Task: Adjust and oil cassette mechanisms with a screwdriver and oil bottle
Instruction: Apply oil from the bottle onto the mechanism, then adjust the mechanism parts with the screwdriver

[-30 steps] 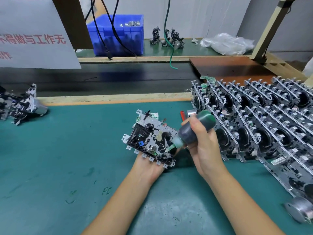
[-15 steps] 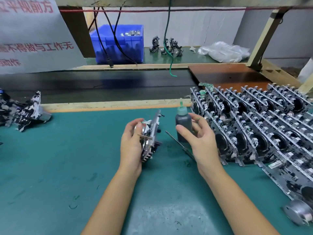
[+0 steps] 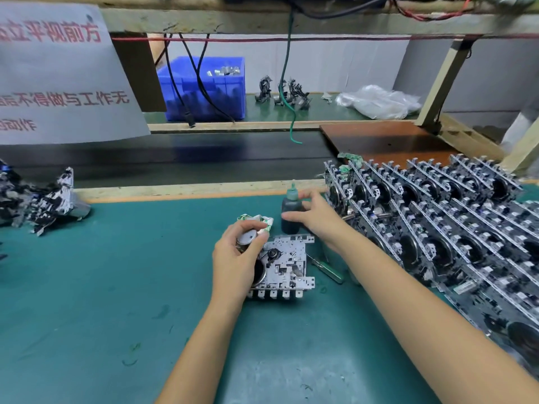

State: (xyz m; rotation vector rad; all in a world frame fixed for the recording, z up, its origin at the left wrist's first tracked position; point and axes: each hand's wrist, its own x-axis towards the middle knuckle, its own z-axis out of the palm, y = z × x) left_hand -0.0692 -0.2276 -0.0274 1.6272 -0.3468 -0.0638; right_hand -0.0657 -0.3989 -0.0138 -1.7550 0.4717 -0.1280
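Left hand [image 3: 236, 258] grips round silver motor at left end of grey metal cassette mechanism [image 3: 287, 265], which lies flat on green bench mat [image 3: 87, 287], centre. Right hand [image 3: 318, 220], fingers loosely spread, thumb and fingertips touching upright dark oil bottle with green nozzle [image 3: 290, 212], just beyond mechanism. Green-handled screwdriver [image 3: 328, 269] lies on mat, right of mechanism. Rows of stacked mechanisms [image 3: 437, 228] fill right side.

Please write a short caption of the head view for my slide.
Left hand grips a cassette mechanism on the green mat; right hand at the upright oil bottle.
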